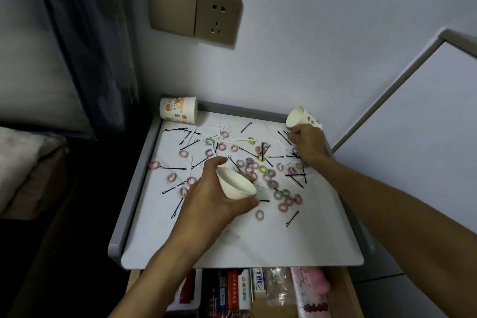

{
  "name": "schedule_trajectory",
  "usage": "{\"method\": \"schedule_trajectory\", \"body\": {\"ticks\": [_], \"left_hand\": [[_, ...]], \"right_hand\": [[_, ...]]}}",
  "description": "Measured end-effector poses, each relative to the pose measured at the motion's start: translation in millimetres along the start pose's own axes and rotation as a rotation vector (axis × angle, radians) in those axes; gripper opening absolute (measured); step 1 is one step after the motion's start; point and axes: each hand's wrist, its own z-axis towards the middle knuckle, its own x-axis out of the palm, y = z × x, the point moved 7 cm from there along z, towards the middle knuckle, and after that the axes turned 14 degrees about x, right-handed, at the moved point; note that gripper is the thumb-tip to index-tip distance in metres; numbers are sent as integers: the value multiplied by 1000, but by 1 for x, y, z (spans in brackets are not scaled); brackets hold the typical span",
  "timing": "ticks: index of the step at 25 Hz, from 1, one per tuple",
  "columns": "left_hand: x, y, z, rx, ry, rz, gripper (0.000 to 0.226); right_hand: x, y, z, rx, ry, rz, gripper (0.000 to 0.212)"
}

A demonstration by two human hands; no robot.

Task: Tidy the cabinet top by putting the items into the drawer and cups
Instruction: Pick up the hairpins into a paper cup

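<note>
Cabinet top, seen from above. The left hand (206, 199) grips a white paper cup (233, 184) by its side, thumb at the near wall and fingers round the far wall. The cup is tilted, mouth up and to the right, above the middle of the desk (258, 245). The right hand (308, 146) lies at the far right edge with fingers curled; whether it holds anything cannot be told. A second cup (300, 116), printed, is tipped with its mouth to the left, touching that hand's far side. A third cup (178, 110), with orange figures and orange lettering too small to read, sits at the far left corner. Pastel hair ties (263, 169) and black hairpins (172, 168) lie scattered over the far half of the white surface; the near strip is bare. A grey raised rim (134, 188) bounds the left, far and right sides. Below the near edge the drawer (343, 292) stands open; inside, a white box (259, 283) bears blue letters, not clearly legible, beside packets with Chinese print
</note>
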Motion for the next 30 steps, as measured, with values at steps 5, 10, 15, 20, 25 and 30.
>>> {"method": "schedule_trajectory", "body": {"ticks": [5, 10, 15, 20, 25, 30], "left_hand": [[-1, 2, 2, -8, 1, 8, 86], [0, 1, 2, -17, 16, -3, 85], [0, -4, 1, -1, 25, 13, 85], [-2, -6, 3, 3, 13, 11, 85], [4, -10, 0, 11, 49, 15, 86], [10, -12, 0, 20, 76, 7, 84]], "right_hand": [[12, 16, 2, 31, -55, -153, 10], [13, 23, -10, -29, -87, -501, 15], [6, 11, -22, -125, 27, -505, 19], [-42, 29, -55, -288, 28, -88, 14], [-85, 70, -97, -414, 251, 163, 14], [-70, 108, -182, -688, 598, -44, 11]]}}
